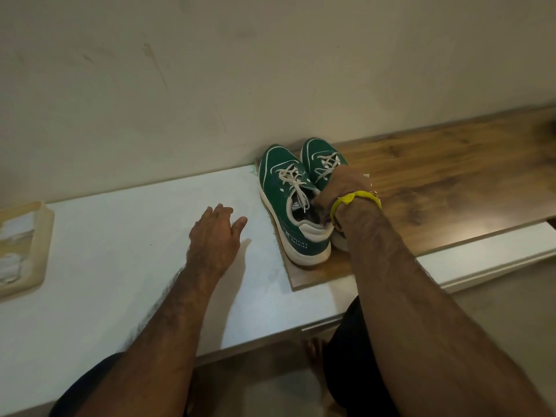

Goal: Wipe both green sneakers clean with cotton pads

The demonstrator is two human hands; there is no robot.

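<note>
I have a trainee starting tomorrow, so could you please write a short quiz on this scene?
1. True or false: the sneakers stand on the wooden board.
2. Which hand reaches into the sneakers' openings? A) left B) right C) neither
3. Fill in: the left hand rests open on the white ____.

Key:
1. True; both stand at the board's left end, toes toward the wall.
2. B; the right hand, with a yellow band at the wrist, reaches in at their collars. How its fingers lie is hidden.
3. Counter.
</note>
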